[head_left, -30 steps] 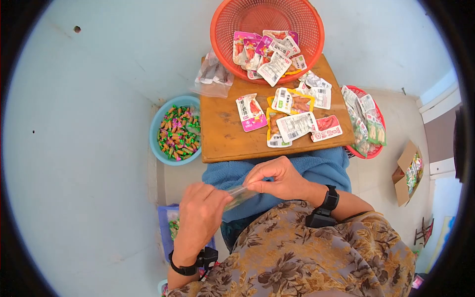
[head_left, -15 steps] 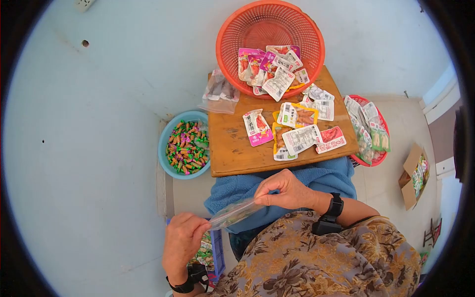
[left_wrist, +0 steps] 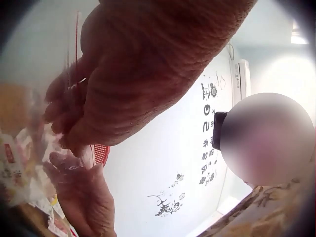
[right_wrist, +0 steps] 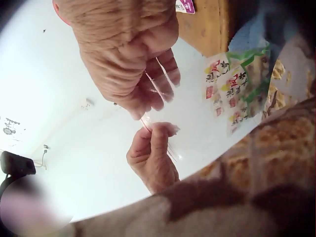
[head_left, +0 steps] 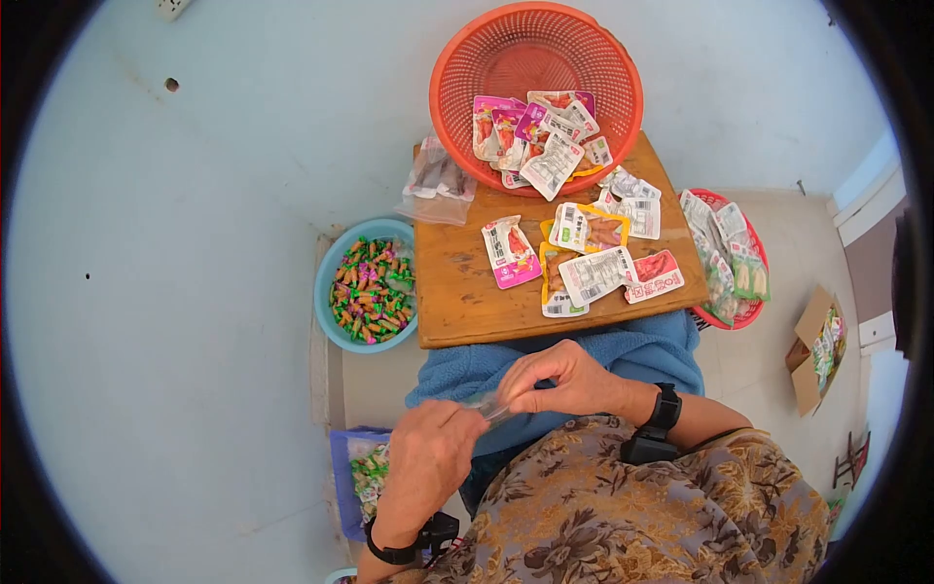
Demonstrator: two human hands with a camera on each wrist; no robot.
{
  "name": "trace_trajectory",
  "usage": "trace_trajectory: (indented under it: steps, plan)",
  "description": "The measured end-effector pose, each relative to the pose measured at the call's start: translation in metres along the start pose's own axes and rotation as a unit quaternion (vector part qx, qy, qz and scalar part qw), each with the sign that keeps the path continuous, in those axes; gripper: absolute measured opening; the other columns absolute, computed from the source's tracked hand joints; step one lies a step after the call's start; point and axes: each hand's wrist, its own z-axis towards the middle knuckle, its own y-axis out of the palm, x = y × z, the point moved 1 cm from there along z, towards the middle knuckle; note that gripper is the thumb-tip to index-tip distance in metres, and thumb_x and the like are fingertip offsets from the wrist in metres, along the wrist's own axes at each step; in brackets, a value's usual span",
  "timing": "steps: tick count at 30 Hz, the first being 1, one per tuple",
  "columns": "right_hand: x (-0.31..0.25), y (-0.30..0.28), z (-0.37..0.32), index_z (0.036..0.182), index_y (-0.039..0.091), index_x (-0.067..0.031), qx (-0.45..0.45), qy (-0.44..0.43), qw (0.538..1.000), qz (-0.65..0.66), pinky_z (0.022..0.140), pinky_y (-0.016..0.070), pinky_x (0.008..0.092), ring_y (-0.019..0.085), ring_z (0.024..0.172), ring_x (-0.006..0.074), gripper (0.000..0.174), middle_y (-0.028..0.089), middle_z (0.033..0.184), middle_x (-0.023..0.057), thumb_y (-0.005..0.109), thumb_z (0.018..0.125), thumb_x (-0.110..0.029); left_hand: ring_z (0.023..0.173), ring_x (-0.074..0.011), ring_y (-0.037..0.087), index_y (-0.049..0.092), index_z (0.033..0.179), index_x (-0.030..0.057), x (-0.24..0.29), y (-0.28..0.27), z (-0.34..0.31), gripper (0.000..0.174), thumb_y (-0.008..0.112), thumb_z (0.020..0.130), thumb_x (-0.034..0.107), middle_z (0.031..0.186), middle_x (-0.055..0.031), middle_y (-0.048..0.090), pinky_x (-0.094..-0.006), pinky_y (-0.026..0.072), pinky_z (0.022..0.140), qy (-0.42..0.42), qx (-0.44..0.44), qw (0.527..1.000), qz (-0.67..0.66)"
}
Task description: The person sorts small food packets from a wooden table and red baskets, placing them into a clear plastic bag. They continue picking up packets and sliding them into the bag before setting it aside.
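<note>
A clear plastic bag [head_left: 491, 409] is stretched between both hands above the lap. The left hand [head_left: 428, 462] pinches its edge, with the fingers near the right hand [head_left: 564, 380], which pinches the same edge. In the right wrist view the bag's red-lined top strip [right_wrist: 147, 123] runs between the left hand [right_wrist: 155, 160] and the right hand [right_wrist: 126, 54]; packets with green edges and printing [right_wrist: 232, 91] show through or behind the clear film. The left wrist view shows the left hand [left_wrist: 143, 64] close up and the right hand [left_wrist: 86, 200] below.
A wooden table [head_left: 457, 311] bears several printed food packets [head_left: 593, 275] and a red-orange basket [head_left: 452, 107] of packets. A blue basin [head_left: 324, 297] of wrapped pieces stands left, a blue-purple crate [head_left: 342, 487] below it. A red basket [head_left: 757, 229] and a cardboard box [head_left: 803, 380] stand right.
The left hand moved away to the left, stretching the bag's edge, then came back close to the right hand. The head view shifted, so the table appears lower. Both hands still hold the bag.
</note>
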Motion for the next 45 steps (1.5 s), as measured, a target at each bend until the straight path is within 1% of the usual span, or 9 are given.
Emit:
trace_trajectory:
  steps: [5, 14, 15, 19, 28, 35, 38, 41, 45]
  plan:
    - [-0.004, 0.012, 0.006, 0.091, 0.075, 0.0028, -0.088, -0.015, 0.996, 0.009, 0.080, 0.0544, 0.0325, 0.070, 0.090, 0.0216, 0.010, 0.074, 0.094, 0.0133, 0.076, 0.085, -0.005, 0.072, -0.0293, 0.061, 0.066, 0.083, 0.0072, 0.009, 0.003, -0.004, 0.008, 0.073, 0.079, 0.007, 0.075, -0.0075, 0.060, -0.0414, 0.0476, 0.063, -0.008, -0.008, 1.000, 0.004]
    - [0.006, -0.003, -0.004, 0.094, 0.073, 0.0007, -0.077, 0.005, 0.996, 0.049, 0.085, 0.0534, 0.0312, 0.069, 0.094, 0.0193, 0.013, 0.074, 0.101, 0.0123, 0.075, 0.087, -0.010, 0.071, -0.0291, 0.062, 0.068, 0.081, 0.0070, 0.010, -0.004, -0.016, 0.011, 0.076, 0.074, 0.008, 0.076, -0.0071, 0.063, -0.0398, 0.0482, 0.063, -0.034, 0.004, 0.999, 0.021]
    - [0.010, -0.006, -0.004, 0.112, 0.070, -0.0014, -0.115, -0.012, 0.993, 0.027, 0.099, 0.0489, 0.0371, 0.064, 0.115, 0.0272, 0.033, 0.069, 0.118, 0.0172, 0.078, 0.084, -0.016, 0.073, -0.0272, 0.062, 0.068, 0.081, 0.0082, 0.009, -0.004, -0.018, 0.010, 0.076, 0.075, 0.008, 0.078, -0.0057, 0.062, -0.0395, 0.0476, 0.064, -0.039, 0.000, 0.999, 0.026]
    - [0.029, 0.003, -0.009, 0.139, 0.056, -0.0089, -0.186, -0.043, 0.966, -0.177, 0.114, 0.0350, 0.0465, 0.042, 0.138, 0.0372, 0.067, 0.057, 0.139, 0.0178, 0.081, 0.079, -0.025, 0.073, -0.0276, 0.062, 0.068, 0.083, 0.0087, 0.011, 0.001, -0.020, 0.012, 0.075, 0.074, 0.006, 0.078, -0.0056, 0.062, -0.0400, 0.0482, 0.065, -0.048, 0.000, 0.999, 0.016]
    - [0.063, 0.007, -0.025, 0.125, 0.065, -0.0054, -0.235, 0.060, 0.957, -0.158, 0.100, 0.0480, 0.0431, 0.057, 0.122, 0.0373, 0.040, 0.061, 0.132, 0.0177, 0.071, 0.086, -0.011, 0.072, -0.0353, 0.062, 0.063, 0.084, 0.0049, -0.031, 0.022, -0.003, 0.004, 0.065, 0.086, 0.006, 0.080, -0.0122, 0.060, -0.0436, 0.0481, 0.060, -0.087, -0.016, 0.996, -0.012]
    - [0.077, 0.001, -0.032, 0.115, 0.068, -0.0036, -0.185, 0.076, 0.973, -0.113, 0.095, 0.0501, 0.0410, 0.062, 0.112, 0.0366, 0.033, 0.065, 0.122, 0.0180, 0.073, 0.084, -0.012, 0.062, -0.0149, 0.055, 0.065, 0.081, 0.0010, -0.124, 0.095, -0.005, 0.023, 0.061, 0.095, 0.018, 0.067, -0.0054, 0.060, -0.0320, 0.0448, 0.059, -0.234, -0.166, 0.919, -0.271]
    - [0.077, -0.010, -0.035, 0.124, 0.063, -0.0012, -0.160, 0.096, 0.973, -0.133, 0.098, 0.0478, 0.0404, 0.058, 0.121, 0.0366, 0.048, 0.058, 0.135, 0.0207, 0.079, 0.079, -0.013, 0.064, -0.0078, 0.051, 0.066, 0.083, 0.0014, -0.131, 0.109, -0.013, 0.021, 0.063, 0.094, 0.019, 0.067, 0.0015, 0.058, -0.0281, 0.0434, 0.060, -0.302, -0.207, 0.875, -0.317]
    - [0.076, -0.021, -0.037, 0.143, 0.038, -0.0008, -0.064, -0.022, 0.955, -0.289, 0.108, 0.0398, 0.0438, 0.037, 0.138, 0.0431, 0.098, 0.033, 0.152, 0.0247, 0.089, 0.063, -0.020, 0.066, -0.0050, 0.050, 0.065, 0.089, 0.0029, -0.126, 0.113, -0.020, 0.011, 0.066, 0.092, 0.014, 0.071, 0.0055, 0.056, -0.0245, 0.0416, 0.059, -0.311, -0.180, 0.852, -0.381]
    - [0.066, -0.013, -0.027, 0.139, 0.044, -0.0034, -0.143, -0.119, 0.927, -0.326, 0.112, 0.0351, 0.0476, 0.037, 0.138, 0.0438, 0.082, 0.044, 0.144, 0.0229, 0.085, 0.069, -0.019, 0.065, -0.0020, 0.047, 0.061, 0.092, 0.0058, -0.124, 0.116, -0.025, 0.007, 0.067, 0.090, 0.003, 0.073, 0.0070, 0.054, -0.0191, 0.0374, 0.056, -0.343, -0.148, 0.831, -0.412]
